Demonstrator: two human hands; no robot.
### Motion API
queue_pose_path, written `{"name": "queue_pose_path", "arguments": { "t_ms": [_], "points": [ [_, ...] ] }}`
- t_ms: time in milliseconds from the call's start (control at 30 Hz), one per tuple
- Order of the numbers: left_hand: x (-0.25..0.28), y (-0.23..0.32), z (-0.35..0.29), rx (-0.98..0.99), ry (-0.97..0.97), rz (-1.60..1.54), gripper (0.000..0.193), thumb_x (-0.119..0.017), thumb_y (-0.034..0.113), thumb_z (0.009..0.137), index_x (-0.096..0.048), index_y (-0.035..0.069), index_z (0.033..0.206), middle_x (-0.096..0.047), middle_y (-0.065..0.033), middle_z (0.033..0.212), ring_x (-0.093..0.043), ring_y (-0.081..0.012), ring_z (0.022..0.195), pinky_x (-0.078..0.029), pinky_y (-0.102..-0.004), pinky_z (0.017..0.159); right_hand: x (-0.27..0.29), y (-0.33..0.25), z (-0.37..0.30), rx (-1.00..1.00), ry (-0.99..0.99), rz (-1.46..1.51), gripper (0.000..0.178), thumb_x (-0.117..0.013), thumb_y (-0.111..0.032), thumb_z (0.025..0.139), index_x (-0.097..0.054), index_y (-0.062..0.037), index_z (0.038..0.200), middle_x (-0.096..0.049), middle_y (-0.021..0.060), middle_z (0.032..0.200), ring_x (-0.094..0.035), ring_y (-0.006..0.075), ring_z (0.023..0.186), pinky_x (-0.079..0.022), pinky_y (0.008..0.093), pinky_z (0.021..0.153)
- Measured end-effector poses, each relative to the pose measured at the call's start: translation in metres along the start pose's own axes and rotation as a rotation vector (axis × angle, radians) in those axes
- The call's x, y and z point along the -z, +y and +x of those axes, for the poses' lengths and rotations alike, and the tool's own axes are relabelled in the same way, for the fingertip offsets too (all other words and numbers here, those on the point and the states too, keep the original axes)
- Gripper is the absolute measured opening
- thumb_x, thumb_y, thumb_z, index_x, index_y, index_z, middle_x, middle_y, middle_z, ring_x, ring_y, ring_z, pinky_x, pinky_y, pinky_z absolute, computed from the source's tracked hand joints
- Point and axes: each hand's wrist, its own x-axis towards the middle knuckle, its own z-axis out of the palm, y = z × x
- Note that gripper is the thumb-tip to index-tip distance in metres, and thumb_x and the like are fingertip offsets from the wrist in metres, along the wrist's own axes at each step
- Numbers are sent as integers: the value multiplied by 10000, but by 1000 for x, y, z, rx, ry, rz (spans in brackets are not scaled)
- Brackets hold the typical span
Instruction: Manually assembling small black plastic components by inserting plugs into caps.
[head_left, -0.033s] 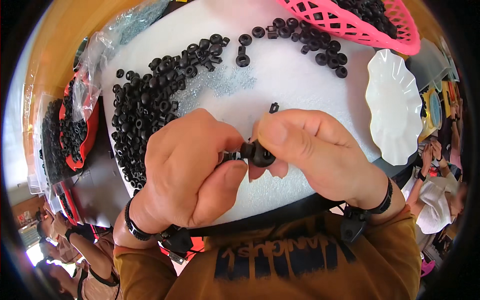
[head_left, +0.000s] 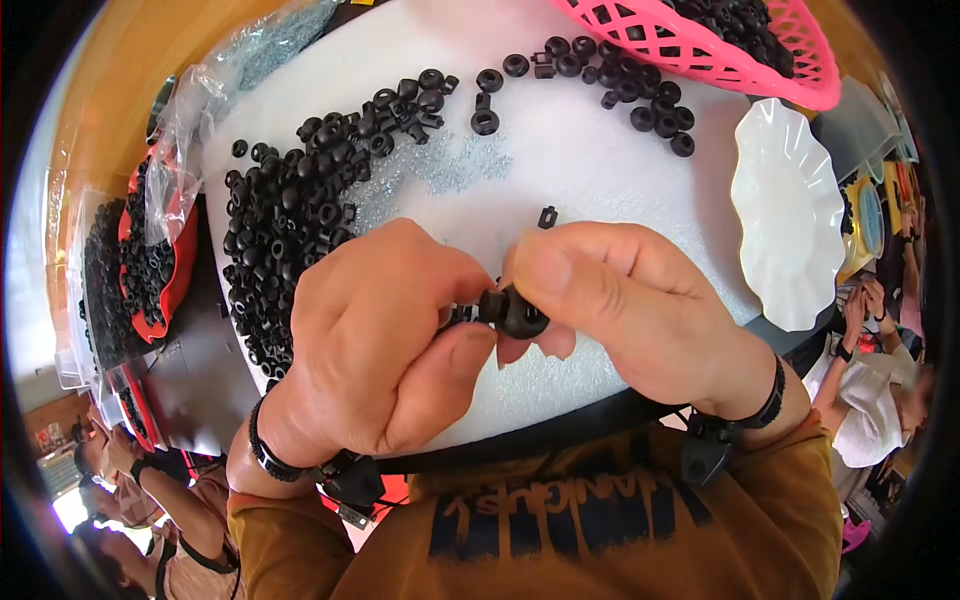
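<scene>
Over the white foam-like sheet (head_left: 610, 190) my two hands meet. My right hand (head_left: 640, 310) pinches a round, ball-shaped black plastic cord stopper (head_left: 522, 317) between thumb and fingers. Closed against its left side, my left hand (head_left: 385, 340) grips a smaller black piece (head_left: 490, 305) that touches the stopper; its fingers hide most of that piece. Just beyond my right thumb lies a small black plunger-like part (head_left: 547, 217). A big heap of black stopper parts (head_left: 290, 220) spreads to the left, beside scattered tiny silvery springs (head_left: 450, 160).
At the far right stands a pink lattice basket (head_left: 680, 50) of black parts, with loose round pieces (head_left: 650, 100) below it. A white scalloped dish (head_left: 788, 215) sits right. Left are a red tray (head_left: 178, 270) and clear bags (head_left: 190, 110). Other people (head_left: 150, 540) work nearby.
The round cord stopper has turned slightly in my fingers, so its dark opening shows less. My hands stay almost in the same place.
</scene>
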Motion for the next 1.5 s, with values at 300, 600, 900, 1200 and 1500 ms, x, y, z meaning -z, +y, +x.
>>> {"name": "queue_pose_path", "arguments": {
  "t_ms": [300, 600, 900, 1200, 1500],
  "points": [
    [0, -4, 3, -124, 0, 99, 253, -681, 177, 686, -549, 6, 819, -497, -64, 609, -472, -213, 459, -362, -313, 418, -2, -5, 1, 13, -64, 152, 423, -427, -399, 922, -578, -20, 810, -521, 14, 696, -467, 76, 668, -363, 213, 601],
    [-3, -11, -1, -279, 25, 141, 360, -736, 297, 658, -526, 26, 766, -481, -43, 606, -447, -182, 438, -339, -288, 390, 2, -10, 2, -32, -220, 69, 494, -354, -415, 944, -581, 18, 870, -536, -7, 778, -463, 84, 754, -404, 216, 706],
    [-1, -5, 4, -341, 96, 369, 305, -714, 257, 705, -490, 61, 639, -437, -16, 570, -396, -165, 400, -315, -274, 381, 0, -3, 1, -13, -139, 33, 471, -379, -410, 939, -558, 10, 822, -514, 2, 730, -434, 67, 710, -384, 213, 636],
    [-4, -3, -2, -343, 160, 426, 287, -635, 274, 781, -488, 57, 666, -435, -21, 563, -402, -172, 414, -330, -278, 395, -9, 13, 2, 261, -60, -129, 409, -385, -327, 948, -517, 24, 786, -498, 65, 665, -437, 129, 625, -397, 260, 599],
    [-6, 0, -5, -288, 161, 263, 284, -594, 263, 815, -502, 21, 697, -467, -54, 569, -438, -205, 424, -370, -310, 396, -7, 20, 7, 682, 74, -562, 264, -437, -210, 912, -512, -1, 769, -447, 122, 640, -448, 320, 614, -363, 384, 567]
  ]
}}
